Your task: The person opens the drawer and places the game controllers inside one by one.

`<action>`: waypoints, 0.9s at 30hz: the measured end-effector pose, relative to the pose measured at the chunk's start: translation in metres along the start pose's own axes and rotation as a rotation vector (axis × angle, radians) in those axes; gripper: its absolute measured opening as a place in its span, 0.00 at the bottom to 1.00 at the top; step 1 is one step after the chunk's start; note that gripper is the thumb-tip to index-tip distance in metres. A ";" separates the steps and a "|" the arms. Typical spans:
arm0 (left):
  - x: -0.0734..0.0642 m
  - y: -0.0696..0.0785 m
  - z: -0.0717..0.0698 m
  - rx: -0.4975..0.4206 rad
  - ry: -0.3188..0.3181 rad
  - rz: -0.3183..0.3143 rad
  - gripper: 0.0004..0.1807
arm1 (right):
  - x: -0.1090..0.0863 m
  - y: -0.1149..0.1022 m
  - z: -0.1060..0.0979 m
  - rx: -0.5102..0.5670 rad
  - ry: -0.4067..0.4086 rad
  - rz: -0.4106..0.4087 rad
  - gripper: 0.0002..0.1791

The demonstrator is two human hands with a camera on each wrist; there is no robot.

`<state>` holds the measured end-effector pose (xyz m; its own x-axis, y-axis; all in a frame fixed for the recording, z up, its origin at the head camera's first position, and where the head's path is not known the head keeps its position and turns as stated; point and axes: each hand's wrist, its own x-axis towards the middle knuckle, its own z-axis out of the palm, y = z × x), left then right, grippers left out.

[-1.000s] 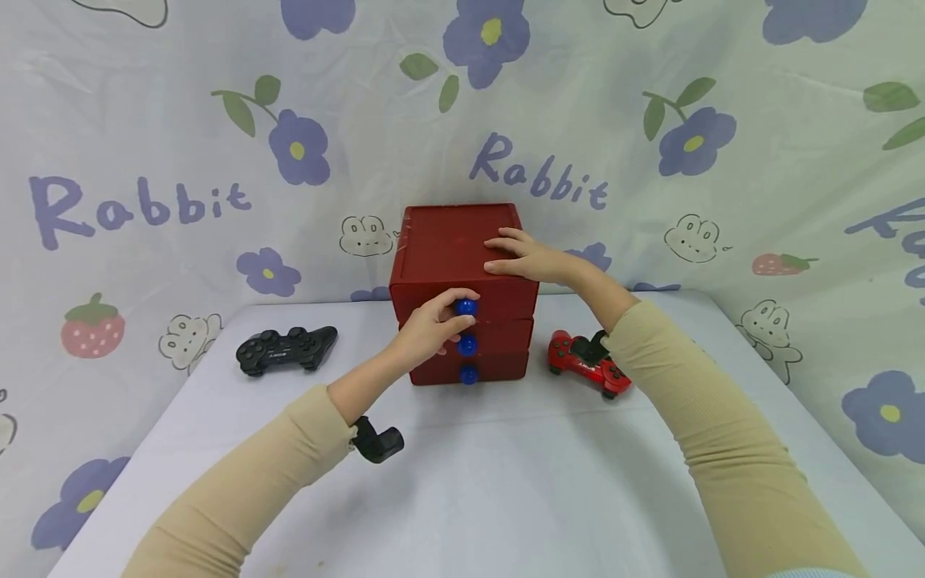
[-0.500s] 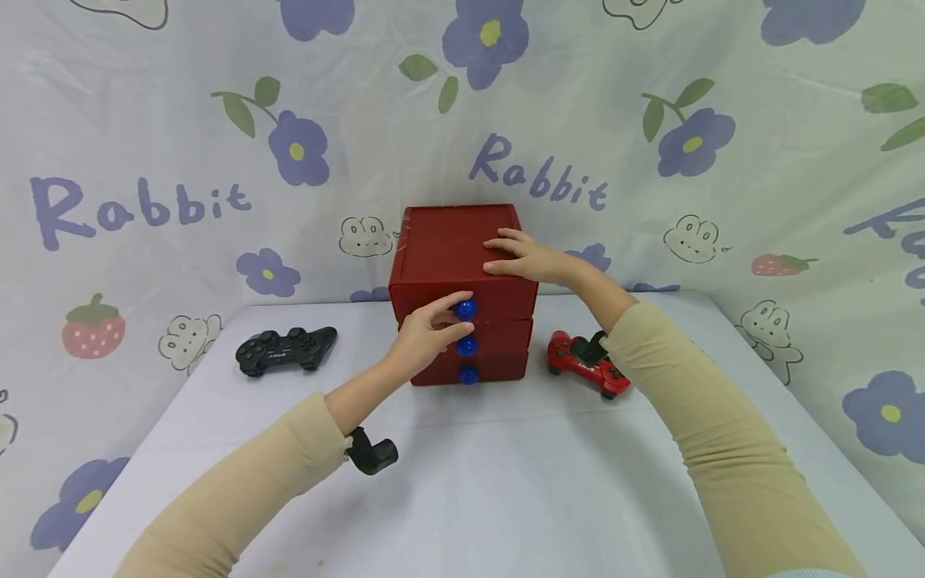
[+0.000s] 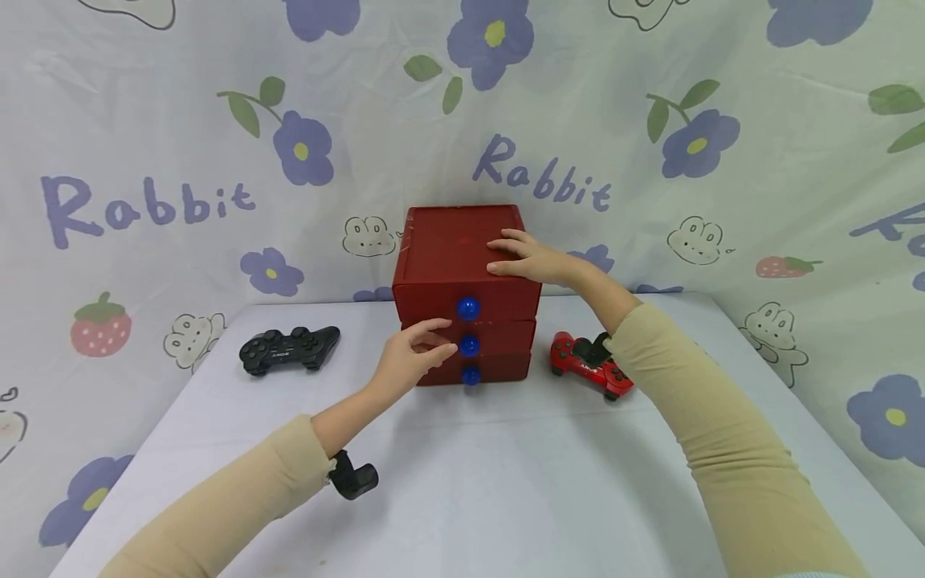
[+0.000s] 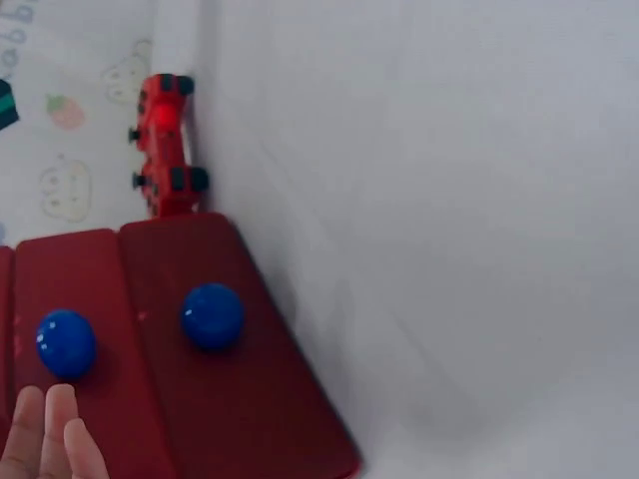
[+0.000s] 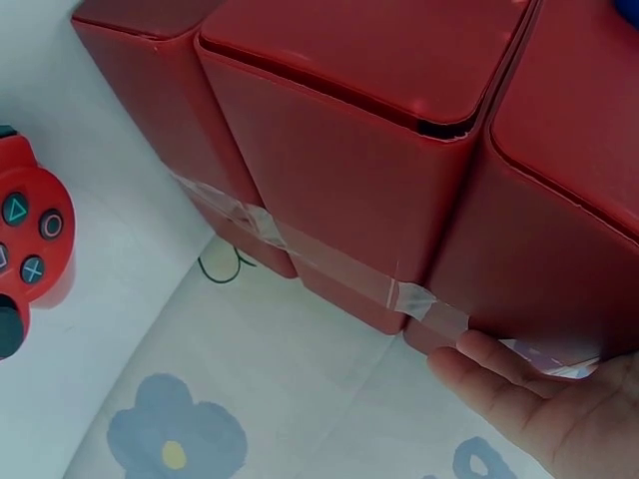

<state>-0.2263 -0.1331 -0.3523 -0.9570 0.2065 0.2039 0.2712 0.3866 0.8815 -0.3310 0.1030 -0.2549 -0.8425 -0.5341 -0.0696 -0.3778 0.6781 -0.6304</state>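
Note:
A red chest of three stacked drawers (image 3: 433, 301) stands at the back middle of the table, its drawers pushed in. Each drawer front carries a round blue knob, such as the top knob (image 3: 468, 308). My left hand (image 3: 410, 361) hovers in front of the chest, left of the middle knob (image 3: 470, 346), fingers loosely bent and nothing held. In the left wrist view its fingertips (image 4: 60, 409) appear just below a blue knob (image 4: 66, 344). My right hand (image 3: 531, 258) rests on the right edge of the chest's top, fingers spread. Clear tape (image 5: 329, 264) runs along the chest's side.
A black game controller (image 3: 289, 349) lies on the white table (image 3: 506, 482) to the left of the chest. Close to its right side lies a red game controller (image 3: 588, 365), partly covered by my right wrist's camera. A patterned curtain (image 3: 361, 120) hangs directly behind.
My left hand has let go of the top drawer's knob and drawn back down and to the left. My right hand has stayed on the chest's top.

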 end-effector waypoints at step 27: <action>0.014 -0.019 0.030 -0.012 -0.056 -0.060 0.23 | 0.001 0.001 0.000 0.006 0.004 -0.006 0.35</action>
<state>-0.2414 -0.1108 -0.3791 -0.9642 0.2330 0.1266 0.2117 0.3891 0.8965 -0.3326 0.1032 -0.2557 -0.8416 -0.5364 -0.0626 -0.3810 0.6718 -0.6353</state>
